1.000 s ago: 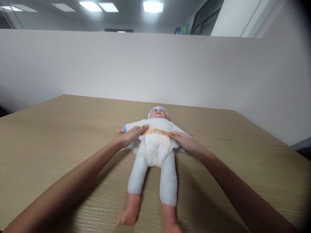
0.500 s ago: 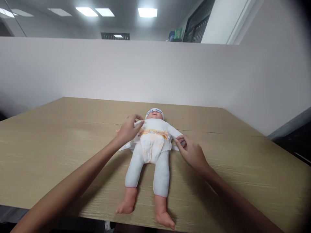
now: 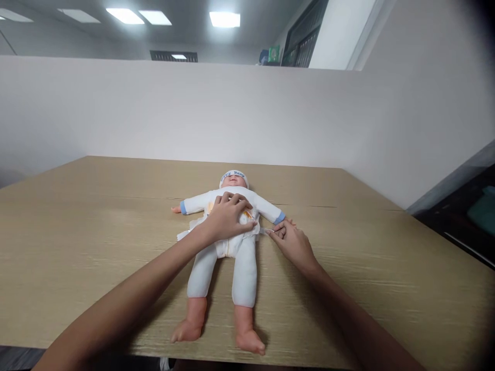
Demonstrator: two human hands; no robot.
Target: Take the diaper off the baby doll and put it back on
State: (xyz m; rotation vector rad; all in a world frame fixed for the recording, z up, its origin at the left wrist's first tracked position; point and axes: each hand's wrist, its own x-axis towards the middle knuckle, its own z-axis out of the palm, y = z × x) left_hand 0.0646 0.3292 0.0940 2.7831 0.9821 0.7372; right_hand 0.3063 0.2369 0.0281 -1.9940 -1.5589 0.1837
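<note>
A baby doll in a white suit with blue cuffs lies face up on the table, bare feet toward me. Around its hips is a white diaper with an orange and yellow printed waistband, partly covered by my hand. My left hand rests on the diaper's front with fingers spread. Beside the doll's hip, my right hand pinches the end of a diaper tab, which stretches out from the diaper's side. On the other side, the diaper's wing lies loose on the table.
The wooden table has a seam running across it behind the doll. A white wall rises at its far edge, with a window above. A dark opening lies at the right.
My left hand has moved from the doll's shoulder down onto the diaper's front. My right hand has shifted from the doll's sleeve to the tab, now drawn outward. The camera view has turned slightly right.
</note>
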